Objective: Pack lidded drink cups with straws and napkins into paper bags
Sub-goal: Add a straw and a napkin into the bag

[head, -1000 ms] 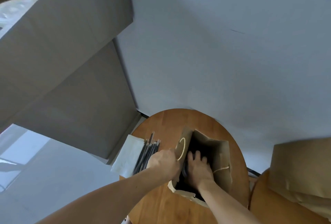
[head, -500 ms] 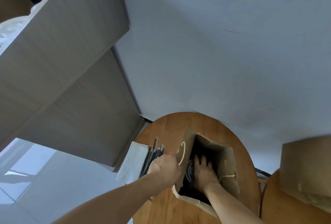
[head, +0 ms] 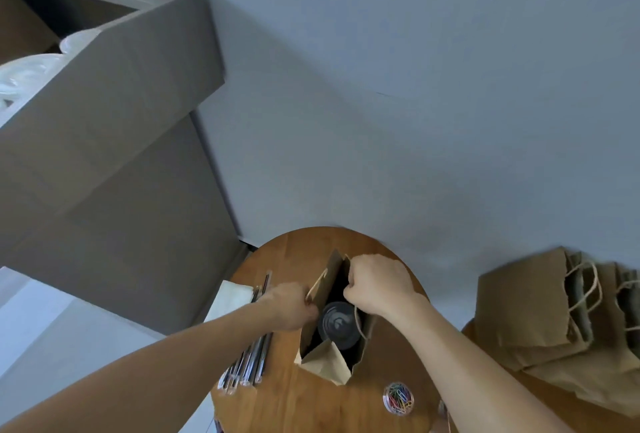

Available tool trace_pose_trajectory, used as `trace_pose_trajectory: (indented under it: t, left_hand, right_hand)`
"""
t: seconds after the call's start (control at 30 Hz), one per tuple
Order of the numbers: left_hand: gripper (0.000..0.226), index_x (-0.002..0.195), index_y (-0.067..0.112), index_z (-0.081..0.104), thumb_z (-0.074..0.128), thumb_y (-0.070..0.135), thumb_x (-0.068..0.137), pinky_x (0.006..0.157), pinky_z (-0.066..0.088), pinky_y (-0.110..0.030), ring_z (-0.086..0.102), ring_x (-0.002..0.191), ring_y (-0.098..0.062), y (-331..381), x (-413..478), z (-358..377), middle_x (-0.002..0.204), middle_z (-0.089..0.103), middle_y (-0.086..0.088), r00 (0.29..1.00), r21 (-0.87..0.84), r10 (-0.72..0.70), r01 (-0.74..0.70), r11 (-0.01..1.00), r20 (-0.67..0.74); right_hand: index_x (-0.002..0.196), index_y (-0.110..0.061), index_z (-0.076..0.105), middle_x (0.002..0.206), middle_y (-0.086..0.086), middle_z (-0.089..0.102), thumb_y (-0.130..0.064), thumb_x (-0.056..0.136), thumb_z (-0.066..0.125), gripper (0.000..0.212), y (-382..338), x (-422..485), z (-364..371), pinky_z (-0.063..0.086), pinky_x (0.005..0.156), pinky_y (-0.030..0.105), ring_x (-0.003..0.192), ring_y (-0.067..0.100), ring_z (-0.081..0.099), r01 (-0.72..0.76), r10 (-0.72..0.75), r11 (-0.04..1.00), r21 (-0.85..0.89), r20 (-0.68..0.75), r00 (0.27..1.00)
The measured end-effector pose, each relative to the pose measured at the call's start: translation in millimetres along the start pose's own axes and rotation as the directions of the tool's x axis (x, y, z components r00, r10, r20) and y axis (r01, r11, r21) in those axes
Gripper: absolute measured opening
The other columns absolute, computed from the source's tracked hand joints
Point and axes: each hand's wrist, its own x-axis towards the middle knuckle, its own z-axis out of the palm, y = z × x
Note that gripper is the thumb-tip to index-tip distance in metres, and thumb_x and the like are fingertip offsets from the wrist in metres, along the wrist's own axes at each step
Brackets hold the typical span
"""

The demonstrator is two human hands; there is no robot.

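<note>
The paper bag (head: 327,361) stands on the round table (head: 304,405) with 1 lidded cup (head: 337,323) inside, left hand (head: 289,306) and right hand (head: 377,285) each clenched on opposite rims — thin paper likely creases and tears, so hold it there

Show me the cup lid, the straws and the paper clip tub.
cup lid (head: 337,323), head view, its dark centre.
straws (head: 251,361), head view, middle of the bundle.
paper clip tub (head: 398,399), head view, its middle.
</note>
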Motion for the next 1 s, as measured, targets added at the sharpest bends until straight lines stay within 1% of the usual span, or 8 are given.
trace_pose_trajectory:
  t: [0.1, 0.23, 0.47, 0.63, 0.8, 0.87, 0.93, 1.0]
  left_hand:
    - [0.040, 0.116, 0.019, 0.057, 0.066, 0.040, 0.084, 0.077, 0.050, -0.032, 0.061, 0.093, -0.019, -3, -3, -16, 0.101, 0.065, 0.000, 0.994, 0.031, 0.089, -0.091, 0.995, 0.057]
    - [0.055, 0.135, 0.020, 0.046, 0.067, 0.028, 0.085, 0.084, 0.048, -0.030, 0.058, 0.100, -0.017, -19, -1, -46, 0.117, 0.064, 0.002, 0.987, 0.062, 0.135, -0.141, 0.988, 0.092]
    - [0.030, 0.112, 0.023, 0.059, 0.056, 0.035, 0.085, 0.086, 0.053, -0.036, 0.063, 0.095, -0.018, -70, 13, -84, 0.104, 0.065, 0.007, 0.974, -0.046, 0.053, -0.064, 0.997, -0.219]
    - [0.027, 0.091, 0.026, 0.059, 0.049, 0.051, 0.085, 0.082, 0.052, -0.035, 0.060, 0.086, -0.019, -132, 21, -88, 0.093, 0.062, 0.008, 0.963, -0.174, -0.061, 0.015, 0.985, -0.262]
    - [0.043, 0.134, 0.022, 0.052, 0.054, 0.037, 0.094, 0.096, 0.045, -0.030, 0.056, 0.118, -0.020, -199, 40, -61, 0.133, 0.058, 0.003, 0.964, -0.227, -0.186, 0.141, 0.964, -0.189]
    - [0.041, 0.133, 0.026, 0.052, 0.053, 0.035, 0.093, 0.087, 0.046, -0.028, 0.056, 0.113, -0.019, -219, 49, -49, 0.132, 0.059, 0.005, 0.956, -0.252, -0.228, 0.178, 0.951, -0.183]
    - [0.040, 0.131, 0.029, 0.053, 0.052, 0.034, 0.091, 0.071, 0.045, -0.027, 0.055, 0.102, -0.016, -235, 59, -36, 0.126, 0.059, 0.008, 0.949, -0.300, -0.265, 0.206, 0.931, -0.172]
    - [0.039, 0.129, 0.029, 0.055, 0.053, 0.032, 0.091, 0.069, 0.044, -0.026, 0.053, 0.096, -0.014, -245, 68, -26, 0.123, 0.059, 0.008, 0.949, -0.336, -0.274, 0.211, 0.918, -0.154]
  right_hand:
    - [0.080, -0.027, 0.057, 0.078, -0.007, 0.060, -0.031, 0.087, 0.055, 0.008, 2, -4, -12, 0.036, 0.052, 0.027, 0.066, 0.014, 0.055, -0.022, 0.031, 0.995, 0.100, -0.085, 0.996]
    - [0.096, -0.029, 0.064, 0.096, -0.008, 0.066, -0.032, 0.090, 0.055, 0.012, -2, 2, -17, 0.033, 0.052, 0.022, 0.073, 0.013, 0.051, -0.051, 0.085, 0.979, 0.199, -0.165, 0.983]
    - [0.118, -0.019, 0.063, 0.112, -0.004, 0.064, -0.023, 0.098, 0.047, 0.026, -76, 37, -14, 0.044, 0.076, 0.025, 0.097, 0.015, 0.061, 0.049, 0.068, 0.881, 0.471, -0.228, 0.971]
    - [0.088, -0.011, 0.063, 0.079, 0.000, 0.065, -0.021, 0.096, 0.046, 0.021, -141, 76, 45, 0.043, 0.057, 0.029, 0.066, 0.013, 0.058, -0.058, 0.064, 0.833, 0.550, 0.007, 0.998]
    - [0.066, -0.010, 0.056, 0.072, 0.004, 0.063, -0.022, 0.094, 0.050, 0.031, -170, 106, 138, 0.052, 0.064, 0.030, 0.059, 0.015, 0.058, -0.242, 0.135, 0.794, 0.557, 0.227, 0.964]
    - [0.059, -0.015, 0.048, 0.053, -0.003, 0.052, -0.031, 0.094, 0.051, 0.038, -176, 116, 173, 0.039, 0.044, 0.025, 0.043, 0.010, 0.047, -0.313, 0.203, 0.814, 0.490, 0.265, 0.943]
    - [0.059, -0.016, 0.046, 0.047, -0.005, 0.045, -0.036, 0.095, 0.050, 0.042, -180, 124, 202, 0.030, 0.040, 0.022, 0.038, 0.010, 0.041, -0.359, 0.243, 0.827, 0.434, 0.299, 0.923]
    - [0.060, -0.016, 0.045, 0.050, -0.004, 0.044, -0.040, 0.095, 0.051, 0.043, -182, 132, 228, 0.028, 0.041, 0.021, 0.039, 0.012, 0.040, -0.391, 0.268, 0.825, 0.408, 0.326, 0.907]
